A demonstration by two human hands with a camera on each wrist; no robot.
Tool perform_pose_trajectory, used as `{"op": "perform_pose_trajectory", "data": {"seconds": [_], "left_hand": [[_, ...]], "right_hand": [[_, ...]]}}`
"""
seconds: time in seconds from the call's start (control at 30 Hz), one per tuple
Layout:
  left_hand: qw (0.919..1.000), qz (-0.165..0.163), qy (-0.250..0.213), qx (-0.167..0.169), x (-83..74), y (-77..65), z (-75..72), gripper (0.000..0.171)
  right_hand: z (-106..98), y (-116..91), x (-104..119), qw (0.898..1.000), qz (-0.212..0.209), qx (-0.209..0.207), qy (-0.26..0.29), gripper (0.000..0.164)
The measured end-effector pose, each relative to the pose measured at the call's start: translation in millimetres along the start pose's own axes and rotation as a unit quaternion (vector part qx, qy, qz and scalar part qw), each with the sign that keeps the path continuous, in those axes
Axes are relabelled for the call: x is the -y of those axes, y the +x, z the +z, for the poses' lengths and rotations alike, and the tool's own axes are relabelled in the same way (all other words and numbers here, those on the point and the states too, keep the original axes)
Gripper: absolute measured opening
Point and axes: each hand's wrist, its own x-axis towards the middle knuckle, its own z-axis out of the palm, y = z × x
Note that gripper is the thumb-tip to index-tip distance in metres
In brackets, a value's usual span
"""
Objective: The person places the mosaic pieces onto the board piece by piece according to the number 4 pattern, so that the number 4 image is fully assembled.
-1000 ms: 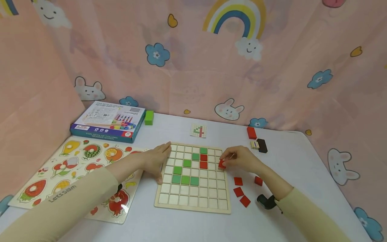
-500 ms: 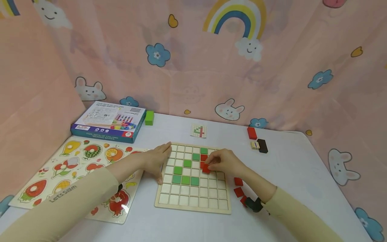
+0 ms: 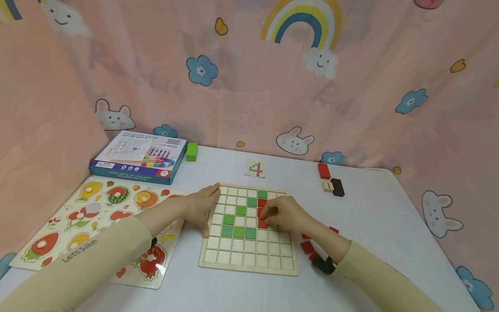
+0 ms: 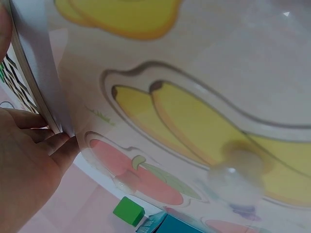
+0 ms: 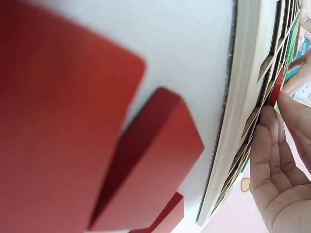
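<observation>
My left hand (image 3: 200,208) rests at the left edge of a wooden grid board (image 3: 249,271), thumb and fingers spread along the rim. In the left wrist view its fingertips meet the board's side. Over the board's right half, my right hand (image 3: 286,213) pinches a red square tile (image 3: 262,223) at a cell below two other red tiles in the same column. The right wrist view shows that red tile (image 5: 276,88) at the fingertips, low over the grid. Several green tiles (image 3: 239,232) lie in cells to the left. My right fingers partly hide the red column.
Loose red tiles (image 3: 307,247) lie right of the board, partly behind my right wrist. A small pattern card (image 3: 255,168) stands beyond it. Left are a fruit puzzle board (image 3: 97,216), a box (image 3: 138,156) and a green block (image 3: 191,152). Red (image 3: 324,170) and black blocks (image 3: 337,187) sit back right.
My right hand has carried a red tile from the board's right edge leftward to the column under the other red tiles, and lowered it there. The left hand stays in place.
</observation>
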Motion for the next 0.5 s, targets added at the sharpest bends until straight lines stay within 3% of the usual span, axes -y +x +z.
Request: {"op": "perform_pose_trajectory", "data": {"seconds": [0.33,0.5], "left_hand": [[1.0000,-0.003,-0.006,-0.001,1.5,-1.0,1.1,0.133],[1.0000,0.002,-0.005,-0.002,1.7,-0.5,0.8,0.132]], "right_hand": [[2,1,3,1.000,-0.010,0.001,-0.015,0.009],[-14,-9,-8,1.000,0.009,0.005,-0.023,0.007]]}}
